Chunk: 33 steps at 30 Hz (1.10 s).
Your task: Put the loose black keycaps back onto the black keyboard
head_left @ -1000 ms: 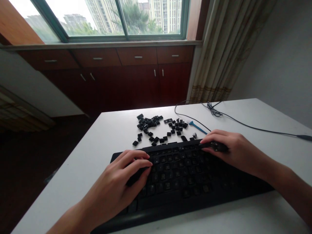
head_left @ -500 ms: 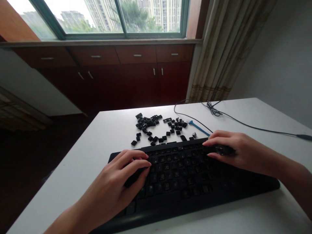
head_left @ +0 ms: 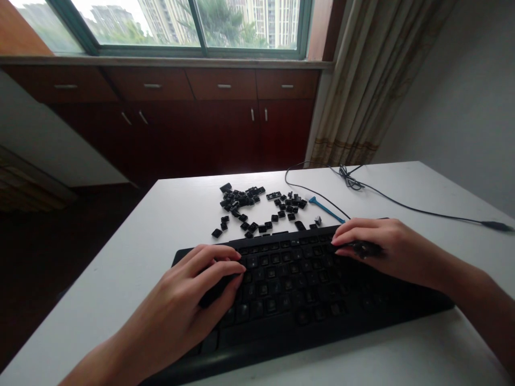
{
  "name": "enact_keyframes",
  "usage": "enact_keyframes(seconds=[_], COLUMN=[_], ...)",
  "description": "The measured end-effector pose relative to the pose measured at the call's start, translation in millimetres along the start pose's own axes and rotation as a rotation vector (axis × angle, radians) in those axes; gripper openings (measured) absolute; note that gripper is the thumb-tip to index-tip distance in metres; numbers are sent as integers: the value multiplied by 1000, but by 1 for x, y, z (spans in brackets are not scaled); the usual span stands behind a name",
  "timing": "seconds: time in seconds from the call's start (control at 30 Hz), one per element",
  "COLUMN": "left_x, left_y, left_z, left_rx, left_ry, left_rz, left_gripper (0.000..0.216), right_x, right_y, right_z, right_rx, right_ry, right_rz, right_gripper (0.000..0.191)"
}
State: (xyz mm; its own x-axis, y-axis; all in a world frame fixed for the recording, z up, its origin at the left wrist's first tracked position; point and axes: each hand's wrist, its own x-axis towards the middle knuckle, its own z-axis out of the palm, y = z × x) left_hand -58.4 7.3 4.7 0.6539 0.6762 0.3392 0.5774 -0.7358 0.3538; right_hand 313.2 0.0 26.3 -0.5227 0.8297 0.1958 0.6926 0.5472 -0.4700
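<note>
A black computer keyboard (head_left: pixel 281 332) lies slantwise on the white table in front of me, with several keycaps gone and pale sockets showing. Over its left end, my left hand (head_left: pixel 201 289) has the thumb and fingertips drawn together at the keys; whatever they hold is hidden. At the upper right keys, the fingertips of my right hand (head_left: pixel 390 246) come together in a pinch, and I cannot make out what is in them. Loose black keycaps (head_left: pixel 237 199) are scattered just beyond the keyboard's back edge. Behind it also lies a thin blue tool (head_left: pixel 328 209).
A black cable (head_left: pixel 414 208) runs across the right side of the white table (head_left: pixel 132 257), bundled near the far edge. One small grey piece (head_left: pixel 317 220) sits by the blue tool. Red-brown cabinets (head_left: pixel 221 134) stand beyond the table, below a window.
The whole view has shifted slightly, moving keyboard and table a little left in the picture. Both hands stay at the same parts of the keyboard, with nearly the same finger pose.
</note>
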Motion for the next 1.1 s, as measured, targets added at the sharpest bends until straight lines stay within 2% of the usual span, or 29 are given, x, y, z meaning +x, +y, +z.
enact_keyframes(seconds=[0.3,0.7,0.87,1.1], left_x=[0,1,2,0], left_y=[0,2,1,1], left_z=[0,-2,0,-1], left_rx=[-1,-9,-1,7], left_ry=[6,-1,1,-1], left_rz=[5,7,9,17], left_gripper=[24,23,23,23], right_x=[3,2,2,1], right_y=[-1,-1,-1,1], right_z=[4,2,1,3], right_rx=[120,73,72,55], right_ry=[77,-11,27,-15], right_rz=[-5,-14,-18,-29], right_gripper=[8,16,15,17])
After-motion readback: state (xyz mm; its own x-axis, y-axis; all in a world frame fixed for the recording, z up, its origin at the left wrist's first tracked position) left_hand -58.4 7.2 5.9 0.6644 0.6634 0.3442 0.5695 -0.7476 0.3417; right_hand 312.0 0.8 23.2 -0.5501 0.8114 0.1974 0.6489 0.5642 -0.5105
